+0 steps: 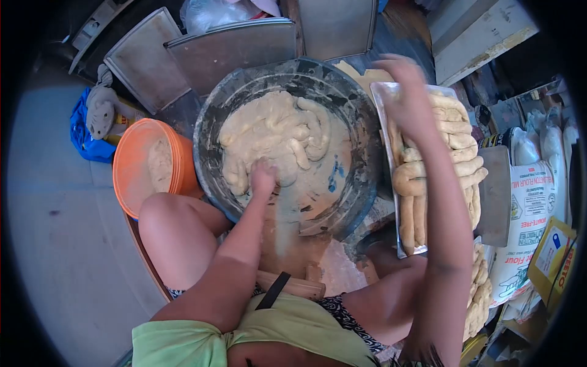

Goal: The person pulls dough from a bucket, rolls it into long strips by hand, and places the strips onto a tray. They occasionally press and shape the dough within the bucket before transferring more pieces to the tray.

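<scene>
A big mass of pale dough (269,125), partly in thick ropes, lies in a wide dark basin (361,153) between my knees. My left hand (263,177) is at the near edge of this dough, its fingers curled against it and partly hidden. Smeared by motion, my right hand (408,92) is over the far left part of a metal tray (384,98). Long dough strips (413,214) lie on that tray, several lengthwise and others stacked crosswise. Whether the right hand touches a strip cannot be made out.
Left of the basin stands an orange bucket (125,171) with pale powder inside. Flat metal sheets (238,58) lean behind the basin. On the right are a printed flour sack (526,214) and a yellow box (553,254). More dough pieces (479,300) lie at lower right.
</scene>
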Tool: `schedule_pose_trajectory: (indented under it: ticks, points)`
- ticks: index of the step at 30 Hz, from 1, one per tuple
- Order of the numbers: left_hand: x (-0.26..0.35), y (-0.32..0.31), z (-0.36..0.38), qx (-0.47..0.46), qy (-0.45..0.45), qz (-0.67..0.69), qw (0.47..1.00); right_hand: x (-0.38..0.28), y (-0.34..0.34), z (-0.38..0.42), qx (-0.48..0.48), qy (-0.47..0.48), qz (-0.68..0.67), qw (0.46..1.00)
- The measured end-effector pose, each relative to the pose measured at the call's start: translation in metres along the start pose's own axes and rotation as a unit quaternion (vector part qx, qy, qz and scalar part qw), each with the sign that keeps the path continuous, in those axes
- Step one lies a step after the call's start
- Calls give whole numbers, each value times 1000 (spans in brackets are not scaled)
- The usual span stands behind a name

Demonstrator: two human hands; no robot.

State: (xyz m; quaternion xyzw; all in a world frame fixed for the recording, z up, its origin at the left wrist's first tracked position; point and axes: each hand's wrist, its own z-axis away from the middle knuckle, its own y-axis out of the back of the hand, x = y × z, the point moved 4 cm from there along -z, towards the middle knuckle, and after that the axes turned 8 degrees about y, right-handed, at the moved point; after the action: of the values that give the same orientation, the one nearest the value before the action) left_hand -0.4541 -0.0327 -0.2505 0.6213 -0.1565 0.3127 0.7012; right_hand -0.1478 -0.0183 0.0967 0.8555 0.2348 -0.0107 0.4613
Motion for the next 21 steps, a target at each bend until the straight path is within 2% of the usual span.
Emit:
schedule_pose_trajectory:
  ticks: [1,2,3,4,5,6,7,9,11,12,14,15,16,18,19,20,21]
  points:
    - [-24,-4,-7,1,16,27,1000,-15,-36,-7,-62,-15,-43,997]
    - [-27,-3,-7,-5,18,24,1000,-13,-86,-7,-144,-70,-81,984]
    - [-31,-8,-6,-95,125,120,980,-9,-129,-1,-175,-113,-90,974]
    - [-37,-16,-1,-182,230,211,933,10,-176,17,-182,-181,-119,959]
    - [-45,-28,1,-184,233,212,931,25,-223,39,-188,-246,-145,940]
    - [-52,-48,1,-205,199,259,923,36,-250,67,-153,-349,-137,914]
    - [-57,-61,0,-223,166,305,911,45,-276,105,-118,-447,-128,878]
    - [-60,-75,2,-218,190,341,895,86,-378,227,-121,-629,-269,719]
    - [-66,-80,4,-213,218,373,876,61,-411,281,-116,-714,-248,644]
    - [-61,-75,2,-227,218,354,881,53,-418,284,-128,-715,-244,643]
    - [-52,-63,1,-242,226,333,883,38,-417,276,78,-643,-290,704]
    - [-46,-56,-1,-232,234,330,884,12,-376,226,124,-621,-398,664]
    - [-42,-51,-4,-222,240,328,886,12,-366,214,120,-621,-398,665]
    - [-39,-52,-12,-214,226,318,896,28,-345,198,277,-606,-431,609]
    - [-36,-53,-14,-209,211,303,905,32,-330,191,276,-604,-430,612]
    - [-33,-56,-19,-209,210,307,904,34,-315,180,300,-554,-511,585]
    - [-27,-59,-24,-216,170,309,911,34,-301,173,320,-498,-587,552]
